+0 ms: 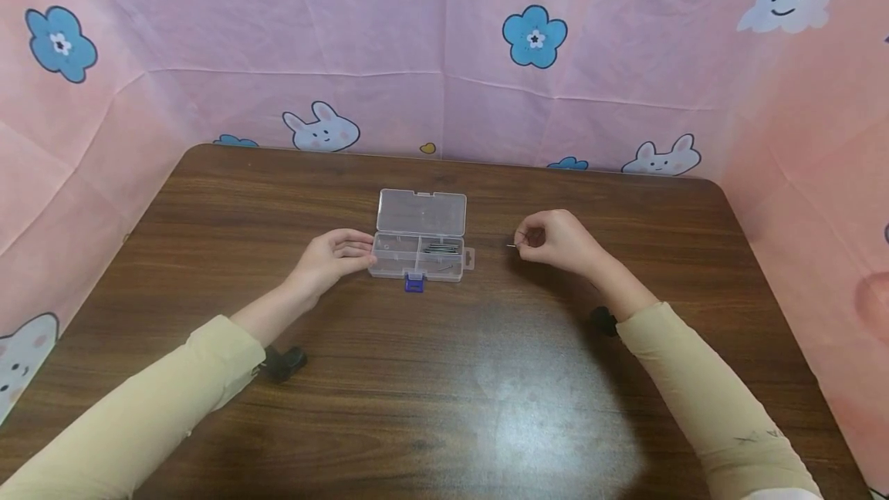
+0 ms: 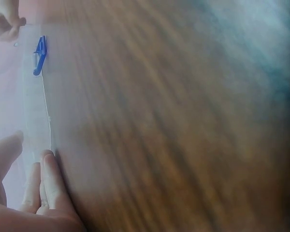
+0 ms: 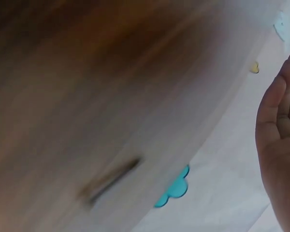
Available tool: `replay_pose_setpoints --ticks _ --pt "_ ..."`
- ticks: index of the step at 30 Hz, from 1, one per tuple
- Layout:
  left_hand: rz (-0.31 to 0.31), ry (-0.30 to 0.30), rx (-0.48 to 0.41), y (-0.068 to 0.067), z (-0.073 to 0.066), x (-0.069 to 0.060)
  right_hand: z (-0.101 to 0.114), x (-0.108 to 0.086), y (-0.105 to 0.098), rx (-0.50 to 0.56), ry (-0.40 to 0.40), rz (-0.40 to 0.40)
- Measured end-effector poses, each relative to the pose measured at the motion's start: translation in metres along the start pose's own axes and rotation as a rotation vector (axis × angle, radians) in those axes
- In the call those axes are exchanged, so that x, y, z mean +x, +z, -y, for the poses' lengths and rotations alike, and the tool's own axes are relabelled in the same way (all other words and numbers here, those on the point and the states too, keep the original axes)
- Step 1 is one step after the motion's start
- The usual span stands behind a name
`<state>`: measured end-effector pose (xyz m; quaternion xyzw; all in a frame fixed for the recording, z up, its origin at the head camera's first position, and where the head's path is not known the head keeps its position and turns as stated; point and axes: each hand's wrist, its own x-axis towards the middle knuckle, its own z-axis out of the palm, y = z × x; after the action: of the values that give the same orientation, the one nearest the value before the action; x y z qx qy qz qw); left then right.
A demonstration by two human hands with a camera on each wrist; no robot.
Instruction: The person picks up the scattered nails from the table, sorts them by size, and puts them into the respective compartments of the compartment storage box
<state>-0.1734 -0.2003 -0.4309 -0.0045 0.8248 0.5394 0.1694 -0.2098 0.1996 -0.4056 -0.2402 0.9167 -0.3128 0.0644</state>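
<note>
A clear plastic compartment box [image 1: 394, 261] lies on the table with its lid [image 1: 421, 213] raised at the back and a blue latch [image 1: 414, 284] in front. My left hand [image 1: 328, 265] rests against the box's left end; in the left wrist view its fingers [image 2: 54, 181] look fairly straight. Several dark, thin metal rods [image 1: 441, 249] lie in the back right compartment, and one small thin piece [image 1: 446, 268] in the front right. To the right of the box, my right hand [image 1: 556, 241] pinches a short thin metal pin [image 1: 511, 245]; its exact kind is too small to tell.
The brown wooden table [image 1: 430, 376] ends at a pink patterned cloth [image 1: 389, 37] behind and at the sides. A hanger tab [image 1: 470, 258] sticks out from the box's right end. A blurred dark narrow shape [image 3: 115, 181] shows in the right wrist view.
</note>
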Motion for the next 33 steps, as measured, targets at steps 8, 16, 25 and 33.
replay_pose_setpoints --ticks 8,16,25,33 --pt "0.002 0.012 -0.008 0.000 0.000 0.000 0.022 0.014 0.014 0.034 -0.022 -0.010" --pt "0.003 0.011 -0.001 0.000 0.000 0.000 0.041 0.027 0.027 0.035 -0.070 -0.007" --pt "0.003 0.020 -0.027 -0.001 0.001 0.002 0.057 0.036 0.036 0.027 -0.112 -0.008" --pt "0.009 0.017 -0.034 -0.001 0.000 0.001 0.064 0.041 0.045 0.005 -0.141 0.017"
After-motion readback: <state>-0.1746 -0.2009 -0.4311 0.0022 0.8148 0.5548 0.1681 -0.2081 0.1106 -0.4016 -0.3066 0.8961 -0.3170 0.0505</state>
